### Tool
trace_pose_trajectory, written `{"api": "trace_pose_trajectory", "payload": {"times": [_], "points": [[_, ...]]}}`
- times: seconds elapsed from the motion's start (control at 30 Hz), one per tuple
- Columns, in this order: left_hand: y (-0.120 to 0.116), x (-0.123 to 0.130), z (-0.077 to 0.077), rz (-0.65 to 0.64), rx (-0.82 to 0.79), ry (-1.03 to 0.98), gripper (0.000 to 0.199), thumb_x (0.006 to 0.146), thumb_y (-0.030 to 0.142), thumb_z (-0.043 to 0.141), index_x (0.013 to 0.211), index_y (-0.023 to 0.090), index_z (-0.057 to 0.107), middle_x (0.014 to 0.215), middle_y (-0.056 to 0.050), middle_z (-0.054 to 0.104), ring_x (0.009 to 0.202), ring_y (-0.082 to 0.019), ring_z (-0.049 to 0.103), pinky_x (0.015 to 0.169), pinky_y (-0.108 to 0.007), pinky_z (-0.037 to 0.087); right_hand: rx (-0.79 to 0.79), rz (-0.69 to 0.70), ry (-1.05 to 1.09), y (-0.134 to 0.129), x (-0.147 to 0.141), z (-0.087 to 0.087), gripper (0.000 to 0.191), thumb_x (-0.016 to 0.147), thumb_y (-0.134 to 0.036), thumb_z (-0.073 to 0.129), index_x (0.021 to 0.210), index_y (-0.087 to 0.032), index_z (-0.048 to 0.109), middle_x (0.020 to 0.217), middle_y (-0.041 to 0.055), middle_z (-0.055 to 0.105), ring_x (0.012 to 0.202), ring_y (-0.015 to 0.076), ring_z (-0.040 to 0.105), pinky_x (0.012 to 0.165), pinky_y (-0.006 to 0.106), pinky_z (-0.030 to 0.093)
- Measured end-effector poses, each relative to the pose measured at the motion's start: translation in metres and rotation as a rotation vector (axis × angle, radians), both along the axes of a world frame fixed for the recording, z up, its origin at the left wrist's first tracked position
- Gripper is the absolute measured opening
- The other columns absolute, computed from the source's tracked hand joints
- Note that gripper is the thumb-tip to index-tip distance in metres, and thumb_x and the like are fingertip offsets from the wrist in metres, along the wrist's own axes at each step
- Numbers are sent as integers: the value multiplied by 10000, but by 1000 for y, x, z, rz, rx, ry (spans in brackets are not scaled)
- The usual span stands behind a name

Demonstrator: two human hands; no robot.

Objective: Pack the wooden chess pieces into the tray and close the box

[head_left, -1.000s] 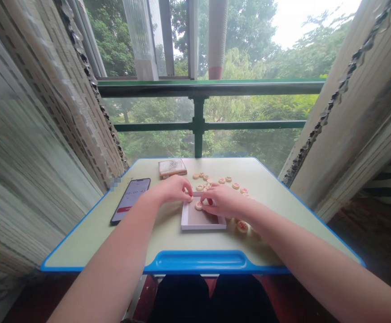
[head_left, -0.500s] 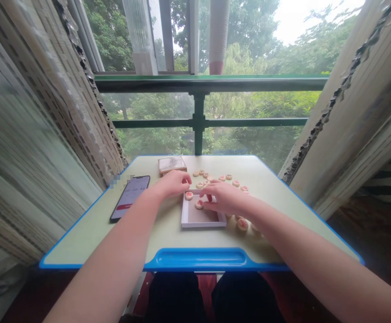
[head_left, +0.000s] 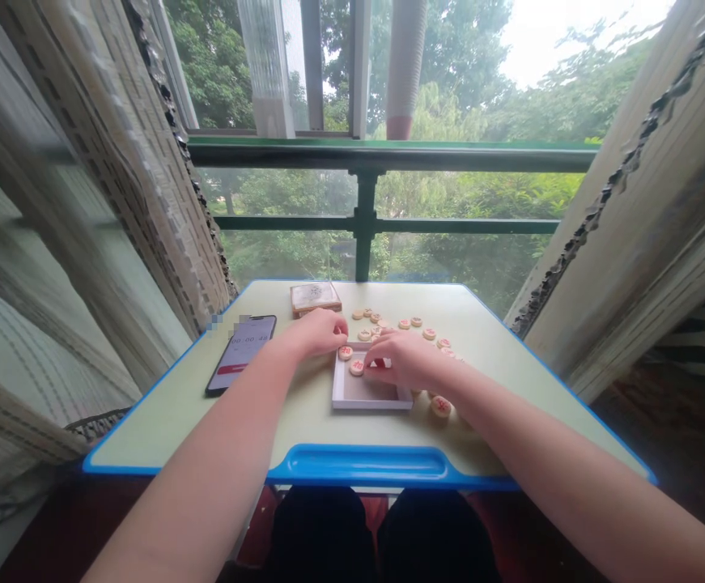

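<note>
A shallow white box (head_left: 371,403) lies on the small table, holding two round xiangqi pieces with red characters. One xiangqi piece (head_left: 345,352) sits in its far left corner; the other xiangqi piece (head_left: 357,367) is just nearer and to the right. My right hand (head_left: 404,358) reaches over the box from the right, its thumb and forefinger closed at the right side of that nearer piece. Beside the far left corner is my left hand (head_left: 323,332), fingers curled and tips down close to the corner piece. What lies between the left fingertips is hidden.
Several loose pieces (head_left: 429,334) are spread beyond and right of the box, one larger-looking piece (head_left: 440,406) by my right forearm. A phone (head_left: 241,356) with a timer lies left. Behind my left hand is a wooden case (head_left: 316,297). A blue rim (head_left: 364,463) edges the table.
The view has shifted slightly. My right thumb and forefinger have drawn together at the nearer piece, which has moved slightly left within the box. My left hand stays by the corner, its fingertips lower.
</note>
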State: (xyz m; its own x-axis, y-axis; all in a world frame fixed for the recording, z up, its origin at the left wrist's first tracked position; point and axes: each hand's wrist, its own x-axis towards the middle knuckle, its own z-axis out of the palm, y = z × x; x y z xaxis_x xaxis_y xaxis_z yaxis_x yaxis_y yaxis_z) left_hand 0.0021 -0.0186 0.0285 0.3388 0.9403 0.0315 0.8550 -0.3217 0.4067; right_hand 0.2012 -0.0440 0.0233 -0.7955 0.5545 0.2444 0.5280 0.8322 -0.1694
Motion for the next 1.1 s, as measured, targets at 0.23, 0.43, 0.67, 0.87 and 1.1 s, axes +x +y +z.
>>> {"api": "trace_pose_trajectory", "payload": {"times": [0.23, 0.43, 0.67, 0.87, 1.1], "points": [[-1, -4, 1, -6, -1, 66, 256, 671, 362, 487, 632, 171, 653, 602, -23, 617, 550, -134, 490, 494, -239, 317, -23, 31, -9, -4, -1, 0, 197, 802, -278, 548, 915, -245, 706, 742, 41, 629, 692, 147, 535, 662, 258, 388], [6, -9, -6, 10, -59, 6, 265, 658, 396, 500, 609, 170, 629, 596, -4, 588, 565, -134, 488, 491, -237, 316, -41, -6, -20, -9, -1, 3, 245, 797, -257, 549, 1002, -269, 681, 748, 34, 627, 712, 156, 537, 679, 265, 388], [10, -11, -10, -19, -191, -115, 264, 652, 402, 506, 687, 168, 624, 626, 4, 587, 593, -136, 499, 528, -234, 354, -71, 1, -27, -11, -2, 3, 262, 794, -258, 544, 1022, -271, 671, 758, 32, 620, 701, 149, 525, 654, 250, 384], [15, -12, -16, -42, -202, -134, 232, 644, 389, 514, 651, 169, 584, 587, 22, 532, 576, -129, 463, 527, -238, 337, -83, 7, -32, -10, -2, 2, 302, 796, -242, 529, 1069, -297, 646, 767, 29, 614, 701, 149, 519, 657, 250, 388], [13, -11, -15, -39, -213, -167, 234, 640, 391, 516, 641, 165, 577, 587, 21, 520, 585, -132, 457, 537, -241, 333, -98, -38, -44, -11, -2, 3, 285, 792, -283, 540, 1057, -281, 646, 801, 38, 629, 726, 163, 539, 647, 255, 386]]}}
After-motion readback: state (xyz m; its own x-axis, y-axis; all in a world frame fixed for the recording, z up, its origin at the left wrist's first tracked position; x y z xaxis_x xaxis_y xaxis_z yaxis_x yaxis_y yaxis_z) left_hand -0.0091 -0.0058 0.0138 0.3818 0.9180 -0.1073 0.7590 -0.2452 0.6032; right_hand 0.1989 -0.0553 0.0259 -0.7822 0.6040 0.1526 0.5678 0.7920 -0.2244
